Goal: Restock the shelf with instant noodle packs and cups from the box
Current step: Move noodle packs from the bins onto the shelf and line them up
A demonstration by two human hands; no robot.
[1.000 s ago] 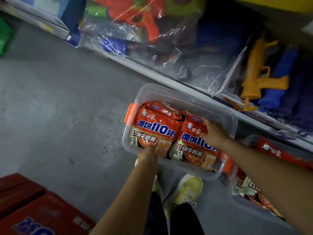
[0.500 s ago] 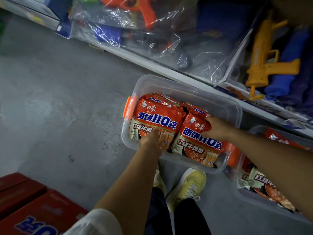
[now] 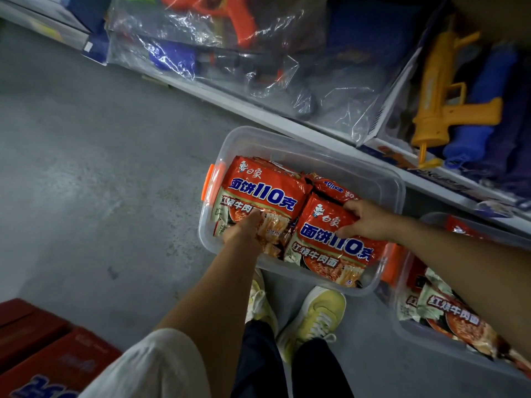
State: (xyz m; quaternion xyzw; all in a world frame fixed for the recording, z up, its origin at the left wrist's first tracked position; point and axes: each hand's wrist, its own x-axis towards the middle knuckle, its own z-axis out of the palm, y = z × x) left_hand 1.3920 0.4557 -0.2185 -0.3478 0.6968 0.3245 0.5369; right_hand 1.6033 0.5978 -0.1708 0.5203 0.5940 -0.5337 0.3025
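A clear plastic bin (image 3: 310, 147) with orange latches sits on the grey floor and holds red instant noodle multipacks. My left hand (image 3: 244, 229) rests on the lower part of the left pack (image 3: 258, 191), fingers pressed on it. My right hand (image 3: 366, 221) grips the top edge of the right pack (image 3: 330, 254), thumb on its front. More packs lie under and behind these two.
A second clear bin (image 3: 431, 340) with more noodle packs stands at the right. A low shelf edge (image 3: 258, 110) runs behind, stocked with bagged toy water guns (image 3: 448, 101). Red cartons (image 3: 43, 354) lie at lower left. My yellow shoes (image 3: 313, 317) stand just in front of the bin.
My right hand has slid from the pack's far right side to its top edge and closed on it. The left hand stays on the left pack. The view has moved closer.
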